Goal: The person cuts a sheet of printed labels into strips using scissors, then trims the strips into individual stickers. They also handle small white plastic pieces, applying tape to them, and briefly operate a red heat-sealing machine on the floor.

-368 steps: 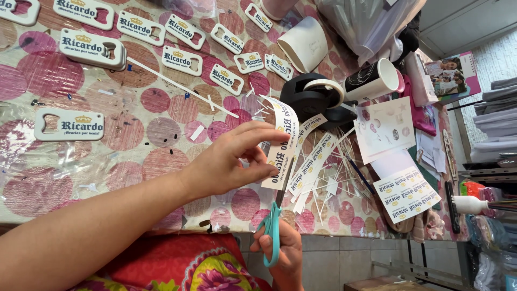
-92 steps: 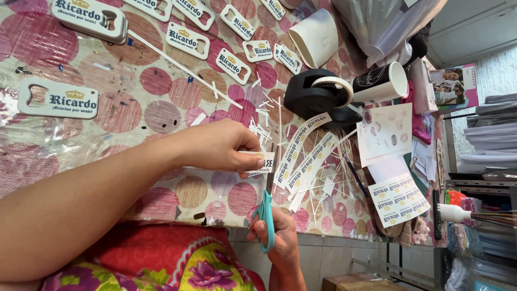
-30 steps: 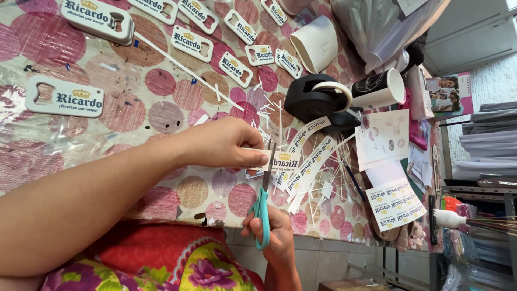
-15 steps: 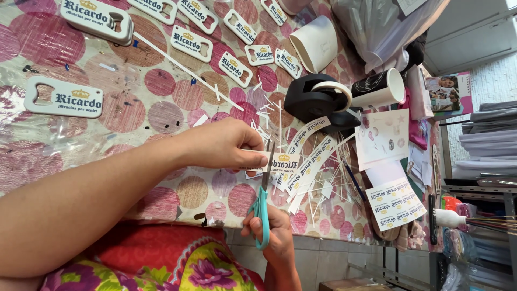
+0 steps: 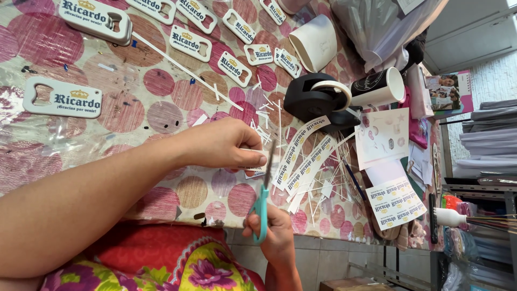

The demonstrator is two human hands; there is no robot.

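Note:
My left hand reaches in from the left and pinches a small printed paper label over the table's front edge. My right hand comes up from below, gripping teal-handled scissors. The blades point up and meet the label right beside my left fingertips. Just to the right lie cut strips of printed labels among thin white paper trimmings.
A pink-dotted tablecloth carries several white printed bottle-opener plaques. A black tape dispenser, a black mug, a white cup and a sheet of printed labels sit to the right. Shelves with stacked paper stand at far right.
The long label strip held earlier is gone from my left hand, which now holds a small piece. The scissors have moved up to it; over the last second both hands barely shift.

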